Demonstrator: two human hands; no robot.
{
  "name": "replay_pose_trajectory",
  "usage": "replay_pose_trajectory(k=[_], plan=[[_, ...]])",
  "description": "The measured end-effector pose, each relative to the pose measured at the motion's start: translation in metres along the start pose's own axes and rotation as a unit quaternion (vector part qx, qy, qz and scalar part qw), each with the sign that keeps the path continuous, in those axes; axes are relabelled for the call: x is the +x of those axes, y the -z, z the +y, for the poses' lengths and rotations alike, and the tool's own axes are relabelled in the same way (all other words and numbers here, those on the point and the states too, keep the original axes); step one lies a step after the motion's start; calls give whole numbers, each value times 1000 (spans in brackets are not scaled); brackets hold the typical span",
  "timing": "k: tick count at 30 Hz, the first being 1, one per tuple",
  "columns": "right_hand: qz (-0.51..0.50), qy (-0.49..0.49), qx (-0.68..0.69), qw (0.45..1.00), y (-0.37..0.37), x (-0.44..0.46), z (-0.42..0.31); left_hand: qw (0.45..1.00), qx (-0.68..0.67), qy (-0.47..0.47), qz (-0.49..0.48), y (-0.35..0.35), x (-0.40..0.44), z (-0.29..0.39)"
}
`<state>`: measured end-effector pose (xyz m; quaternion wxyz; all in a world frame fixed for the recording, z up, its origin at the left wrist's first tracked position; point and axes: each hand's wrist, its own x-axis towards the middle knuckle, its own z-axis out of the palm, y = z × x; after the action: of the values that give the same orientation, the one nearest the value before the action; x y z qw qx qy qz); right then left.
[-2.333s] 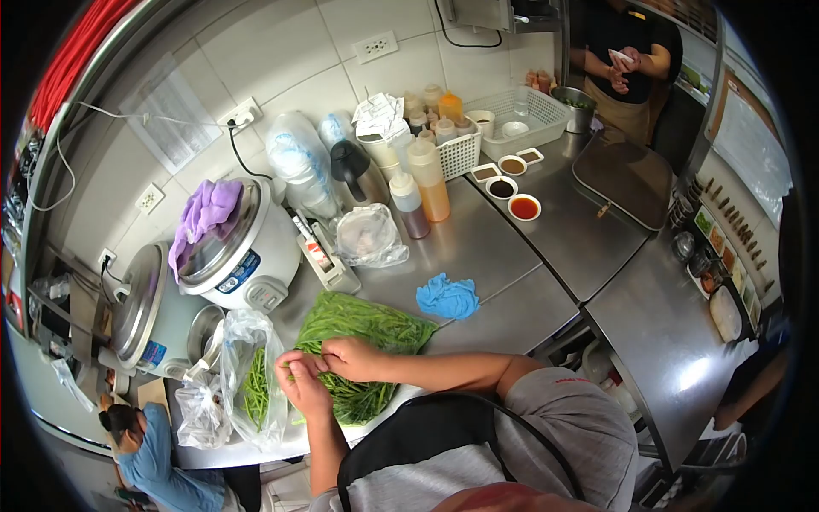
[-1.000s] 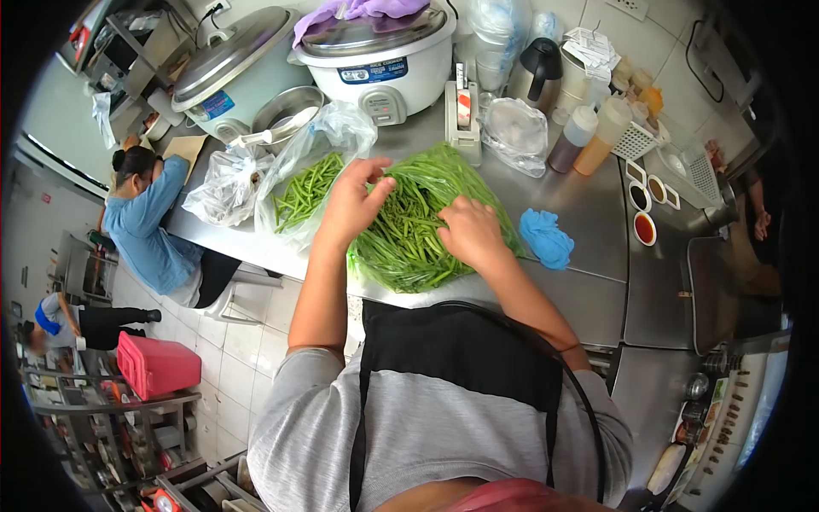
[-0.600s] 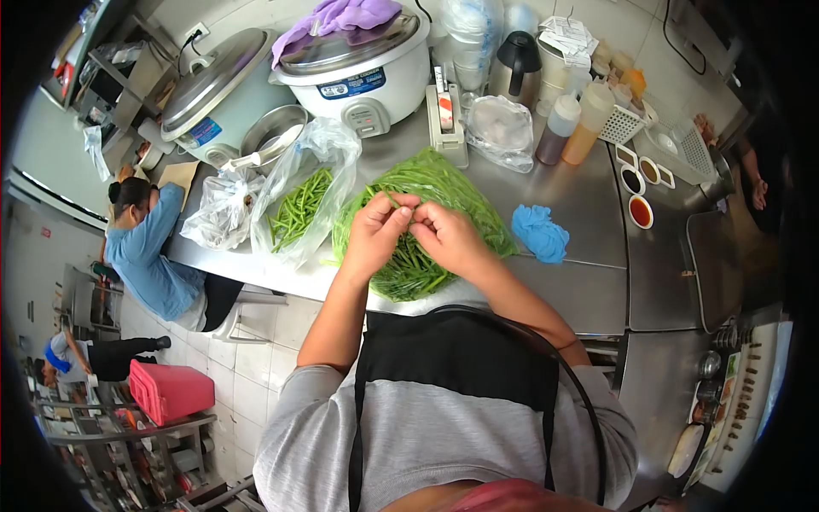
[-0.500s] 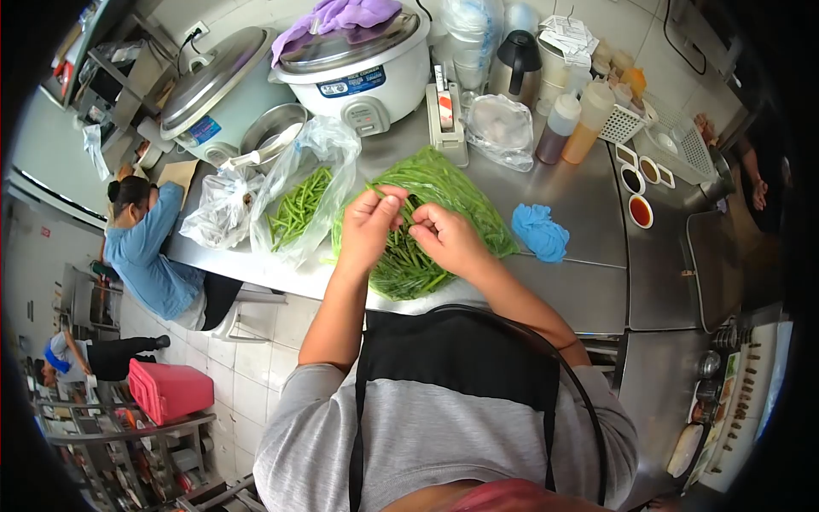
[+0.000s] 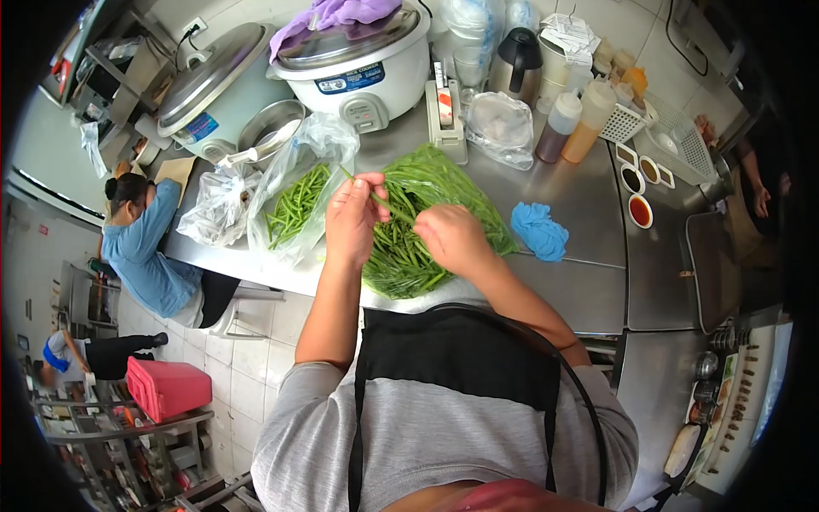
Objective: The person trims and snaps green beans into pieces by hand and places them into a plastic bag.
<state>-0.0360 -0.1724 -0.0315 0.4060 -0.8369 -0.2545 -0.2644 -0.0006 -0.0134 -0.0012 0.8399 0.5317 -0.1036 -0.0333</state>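
Before me an open plastic bag with a green tint holds a heap of long green beans. My left hand is closed, pinching one green bean between thumb and fingers. One tip of that bean sticks out past the thumb at the upper left. The other end runs to my right hand, whose fingers are curled at it over the heap; its fingertips are partly hidden. To the left, a clear plastic bag contains short pieces of green bean.
A knotted white plastic bag lies left. Behind stand two rice cookers and a metal pot. A blue crumpled glove or cloth, sauce bottles and sauce dishes are right. A person in blue sleeves sits at the left end.
My hands have moved apart: the left a little left and down, the right slightly right. More of the bean now shows stretched between them.
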Motion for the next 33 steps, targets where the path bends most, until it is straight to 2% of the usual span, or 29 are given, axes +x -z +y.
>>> replay_pose_trajectory(k=[2,4,5,7,9,11,13,17,19,21,23,25,26,33], plan=[[-43,87,7,995,0,-1,-5,999,12,24,-24,2,2,-2],[-77,120,29,989,-1,-4,-13,995,11,65,-71,0,1,-7],[-92,137,38,986,0,-4,-17,995,20,73,-63,-3,0,-8],[-123,113,19,986,1,-5,-18,994,39,89,-54,-10,-6,-7],[-146,72,-30,986,-2,-9,-9,996,54,55,-43,-11,-7,-10],[-229,61,-63,969,2,-9,-4,996,50,41,-55,-12,-6,-12],[-316,48,-47,946,-4,-15,-9,997,-38,58,-13,-15,-2,-2],[-155,22,-69,985,-3,-6,-1,995,59,65,-51,-11,1,17],[-92,-5,-86,992,4,2,4,968,221,72,-93,-13,0,17],[-3,-15,-102,995,12,4,6,949,284,69,-116,-16,-2,9],[72,-27,-86,993,21,8,-2,903,391,61,-166,-7,2,-2],[62,-8,-97,993,19,7,-1,853,470,30,-226,-5,3,-7],[50,3,-105,993,13,2,5,859,455,60,-227,-8,1,-9],[15,-28,-132,991,15,2,0,825,519,-29,-223,-22,-5,1]])
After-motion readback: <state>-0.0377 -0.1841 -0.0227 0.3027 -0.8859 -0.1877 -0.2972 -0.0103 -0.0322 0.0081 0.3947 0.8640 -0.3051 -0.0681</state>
